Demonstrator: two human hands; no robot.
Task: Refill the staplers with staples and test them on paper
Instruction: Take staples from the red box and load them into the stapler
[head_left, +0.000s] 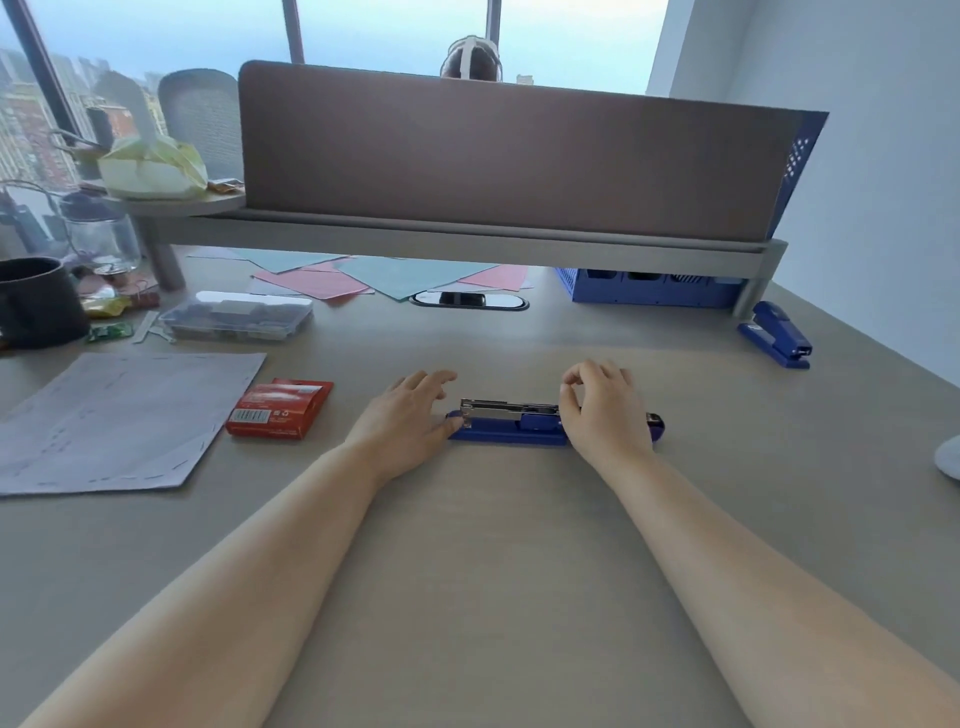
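Grey tabletop (519, 545) carries paper sheets (119, 415), red staple box (280, 408), opened blue stapler (511, 423) centre: left hand (410, 415) fingers loose pins its nose, right hand (605, 410) pinched empty-looking, so steady base, seat strip flat.

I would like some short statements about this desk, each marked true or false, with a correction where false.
1. An opened blue stapler lies between the left hand and the right hand. True.
2. The red staple box lies to the right of that stapler. False: it lies to its left.
3. A second blue stapler sits far right on the desk. True.
4. The white paper sheets are under the right hand. False: they lie at the left, untouched.
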